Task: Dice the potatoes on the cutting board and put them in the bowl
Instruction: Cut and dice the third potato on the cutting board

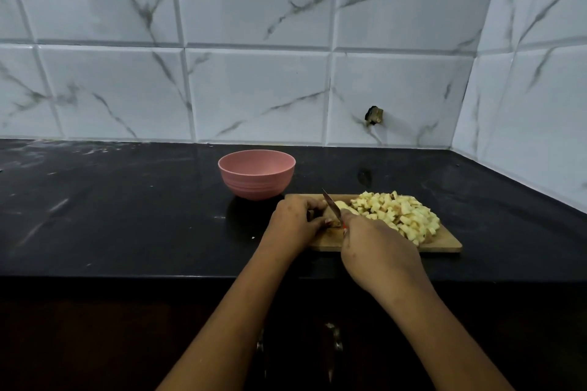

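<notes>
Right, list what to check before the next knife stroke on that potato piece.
1. Left hand holds the potato piece down: ok.
2. Right hand grips the knife, blade across the piece: ok.
3. Left fingertips clear of the blade: cannot tell, they sit close beside it.
4. Diced pile lies right of the blade, on the cutting board: ok.
5. Bowl stands upright behind the board's left end: ok.

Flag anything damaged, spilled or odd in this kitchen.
A dark, ragged hole breaks the wall tile above the counter, behind the board; it looks chipped out. Pale smears mark the counter's far left.
</notes>
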Demonstrator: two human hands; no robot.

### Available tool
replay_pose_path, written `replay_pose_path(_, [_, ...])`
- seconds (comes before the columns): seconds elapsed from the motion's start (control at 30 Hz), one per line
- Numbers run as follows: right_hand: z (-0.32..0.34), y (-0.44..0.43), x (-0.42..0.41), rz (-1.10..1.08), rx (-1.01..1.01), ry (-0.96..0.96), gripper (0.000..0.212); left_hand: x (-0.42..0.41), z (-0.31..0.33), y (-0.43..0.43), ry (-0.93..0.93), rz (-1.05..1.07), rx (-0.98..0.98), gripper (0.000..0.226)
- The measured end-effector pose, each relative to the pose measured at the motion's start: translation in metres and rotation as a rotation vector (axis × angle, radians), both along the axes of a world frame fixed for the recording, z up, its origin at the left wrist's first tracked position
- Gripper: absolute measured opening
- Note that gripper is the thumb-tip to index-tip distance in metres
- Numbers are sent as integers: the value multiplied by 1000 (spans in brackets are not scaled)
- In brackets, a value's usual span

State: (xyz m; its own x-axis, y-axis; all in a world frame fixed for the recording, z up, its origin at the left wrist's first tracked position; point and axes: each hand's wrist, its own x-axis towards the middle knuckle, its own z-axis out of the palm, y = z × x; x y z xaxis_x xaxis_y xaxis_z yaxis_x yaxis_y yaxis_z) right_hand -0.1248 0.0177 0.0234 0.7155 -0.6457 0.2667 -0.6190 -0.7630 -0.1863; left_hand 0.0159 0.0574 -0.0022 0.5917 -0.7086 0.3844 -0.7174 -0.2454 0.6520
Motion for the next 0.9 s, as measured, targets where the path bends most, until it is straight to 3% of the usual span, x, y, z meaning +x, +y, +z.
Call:
replay_pose_path(0.27, [13, -5, 27, -5, 43, 165, 33, 1, -3, 0, -70, 11, -41, 21])
replay_pose_path(0.57, [2, 6, -3, 8, 19, 190, 46, 1, -3, -3, -45, 67, -4, 25])
replay_pose_path(0.7, [6, -10, -8, 26, 193, 121, 41, 1, -4, -1, -31, 52, -13, 27])
replay_pose_path(0.9, [2, -31, -11, 109, 614, -149, 39, 2, -4, 0, -14, 44, -42, 32])
